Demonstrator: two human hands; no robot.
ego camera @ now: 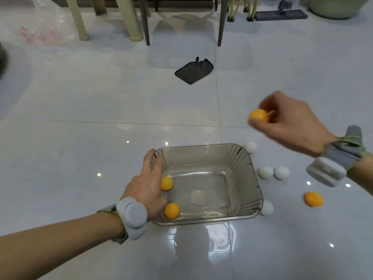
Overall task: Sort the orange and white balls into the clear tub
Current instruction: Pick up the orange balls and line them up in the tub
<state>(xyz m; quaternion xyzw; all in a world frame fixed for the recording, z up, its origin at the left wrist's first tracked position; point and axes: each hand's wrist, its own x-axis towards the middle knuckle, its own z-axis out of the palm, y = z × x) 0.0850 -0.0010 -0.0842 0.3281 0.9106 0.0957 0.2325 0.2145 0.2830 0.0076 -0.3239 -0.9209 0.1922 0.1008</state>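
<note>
The clear tub [253,178] stands on the tiled floor in front of me. Two orange balls lie inside along its left wall, one [167,183] farther and one [172,210] nearer. My left hand [146,184] grips the tub's left rim, fingers along the edge. My right hand [290,122] is raised above and to the right of the tub, pinching an orange ball [258,116]. Several white balls lie on the floor right of the tub: one [250,146] by the far corner, a pair [273,172], one [266,208] by the near corner. A dented orange ball [313,199] lies farther right.
A dark mesh pouch [193,70] lies on the floor beyond the tub. Chair and table legs [145,21] stand at the back, with a plastic bag [44,23] at the far left and a flat mop [282,14] and green basin [339,7] at the far right.
</note>
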